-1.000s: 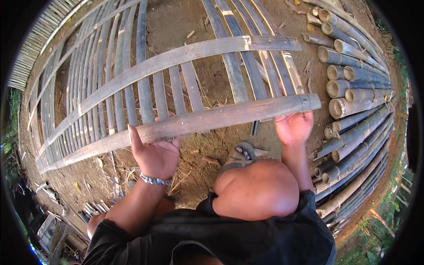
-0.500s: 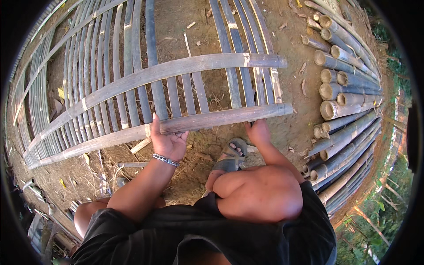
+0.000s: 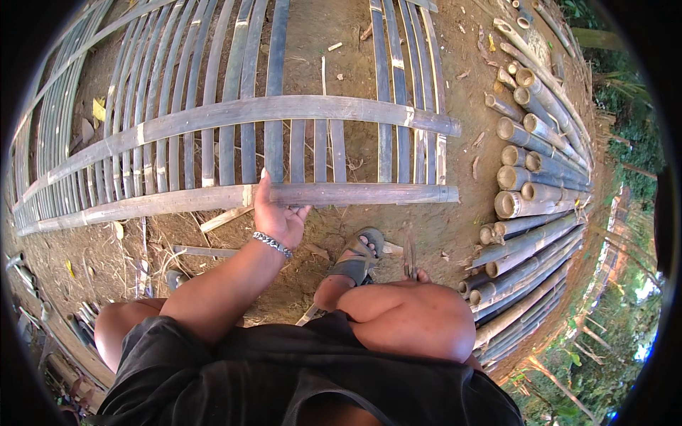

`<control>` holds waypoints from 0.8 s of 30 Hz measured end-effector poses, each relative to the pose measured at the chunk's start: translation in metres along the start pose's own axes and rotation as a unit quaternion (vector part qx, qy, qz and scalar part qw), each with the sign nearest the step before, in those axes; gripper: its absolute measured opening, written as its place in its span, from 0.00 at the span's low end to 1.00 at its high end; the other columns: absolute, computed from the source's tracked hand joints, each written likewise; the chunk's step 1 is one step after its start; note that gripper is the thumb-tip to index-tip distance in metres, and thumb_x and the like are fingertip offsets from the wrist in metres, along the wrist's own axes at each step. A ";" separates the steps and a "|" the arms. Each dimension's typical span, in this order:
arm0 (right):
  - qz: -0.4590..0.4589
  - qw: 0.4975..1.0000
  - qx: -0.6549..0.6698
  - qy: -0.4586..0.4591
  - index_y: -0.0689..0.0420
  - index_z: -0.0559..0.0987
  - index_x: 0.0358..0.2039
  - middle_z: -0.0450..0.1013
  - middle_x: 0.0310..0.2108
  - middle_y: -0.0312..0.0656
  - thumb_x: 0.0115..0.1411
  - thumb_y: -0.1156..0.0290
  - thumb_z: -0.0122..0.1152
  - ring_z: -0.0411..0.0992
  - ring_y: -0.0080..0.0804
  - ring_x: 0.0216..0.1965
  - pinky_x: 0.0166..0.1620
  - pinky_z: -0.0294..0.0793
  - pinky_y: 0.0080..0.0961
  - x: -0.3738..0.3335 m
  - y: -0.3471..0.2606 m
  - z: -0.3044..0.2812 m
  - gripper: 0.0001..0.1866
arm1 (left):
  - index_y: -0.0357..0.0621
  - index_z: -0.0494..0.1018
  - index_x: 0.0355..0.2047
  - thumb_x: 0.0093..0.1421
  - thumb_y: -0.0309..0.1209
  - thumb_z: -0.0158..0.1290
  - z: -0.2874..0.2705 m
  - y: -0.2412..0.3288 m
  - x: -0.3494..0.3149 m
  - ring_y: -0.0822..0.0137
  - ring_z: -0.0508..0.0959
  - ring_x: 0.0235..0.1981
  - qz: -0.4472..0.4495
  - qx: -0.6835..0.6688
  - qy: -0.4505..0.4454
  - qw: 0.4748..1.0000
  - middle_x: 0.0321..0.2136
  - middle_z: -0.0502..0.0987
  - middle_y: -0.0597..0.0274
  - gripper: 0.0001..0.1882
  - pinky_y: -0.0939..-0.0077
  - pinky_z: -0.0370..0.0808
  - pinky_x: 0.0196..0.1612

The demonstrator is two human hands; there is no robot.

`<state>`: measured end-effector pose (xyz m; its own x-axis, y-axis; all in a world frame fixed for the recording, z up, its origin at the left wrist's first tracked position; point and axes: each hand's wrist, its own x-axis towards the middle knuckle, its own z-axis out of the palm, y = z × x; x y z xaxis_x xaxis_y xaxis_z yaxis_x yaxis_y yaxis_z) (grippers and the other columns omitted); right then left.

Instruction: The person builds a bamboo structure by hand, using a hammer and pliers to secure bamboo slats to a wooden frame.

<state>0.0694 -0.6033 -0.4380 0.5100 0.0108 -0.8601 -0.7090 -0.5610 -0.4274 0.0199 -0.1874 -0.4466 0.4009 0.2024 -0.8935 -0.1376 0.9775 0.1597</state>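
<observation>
A bamboo slat frame [image 3: 312,108] lies in front of me, its long slats crossed by two split-bamboo rails. My left hand [image 3: 278,219] grips the near bamboo rail [image 3: 362,193], thumb over the top and fingers curled underneath; a chain bracelet circles that wrist. Close beside my right knee is my right hand [image 3: 423,275], mostly hidden by the leg, with only some fingertips showing. From it rises a slim, upright tool [image 3: 410,254], smeared by motion, so its kind is unclear. It is apart from the rail.
Cut bamboo poles [image 3: 526,204] are stacked along the right side, open ends toward me. My sandalled foot [image 3: 364,248] rests on the dirt below the rail. Small bamboo offcuts [image 3: 224,219] and dry leaves litter the soil. Greenery [image 3: 625,341] borders the far right.
My right hand has drawn back from beneath the near rail toward my right knee, bringing the slim tool into sight. My left hand keeps its hold on the rail. The view has shifted slightly.
</observation>
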 end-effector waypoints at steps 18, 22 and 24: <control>-0.268 0.425 -0.864 0.021 0.48 0.78 0.50 0.77 0.43 0.50 0.65 0.71 0.49 0.72 0.49 0.50 0.50 0.70 0.50 -0.121 -0.309 0.098 0.15 | 0.50 0.58 0.68 0.59 0.58 0.57 -0.012 -0.008 0.030 0.52 0.66 0.63 -0.014 -0.038 0.012 0.999 0.64 0.63 0.55 0.43 0.51 0.58 0.65; -0.247 0.373 -0.894 0.011 0.49 0.78 0.50 0.77 0.43 0.49 0.64 0.71 0.51 0.71 0.48 0.51 0.53 0.67 0.51 -0.118 -0.323 0.134 0.15 | 0.49 0.59 0.68 0.59 0.57 0.57 -0.011 -0.007 0.027 0.50 0.67 0.61 -0.011 -0.040 -0.005 0.999 0.64 0.64 0.53 0.43 0.50 0.60 0.64; -0.200 0.324 -0.925 0.011 0.46 0.78 0.55 0.77 0.48 0.47 0.65 0.68 0.52 0.70 0.46 0.53 0.57 0.65 0.52 -0.115 -0.328 0.152 0.18 | 0.46 0.58 0.67 0.60 0.57 0.57 -0.007 -0.008 0.026 0.51 0.68 0.61 -0.012 -0.045 0.008 0.999 0.63 0.66 0.52 0.43 0.51 0.60 0.65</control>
<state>0.1692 -0.2945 -0.2409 0.3987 0.3937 -0.8283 0.9098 -0.0558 0.4114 0.0253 -0.1902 -0.4741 0.3910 0.1776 -0.9031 -0.2092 0.9727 0.1007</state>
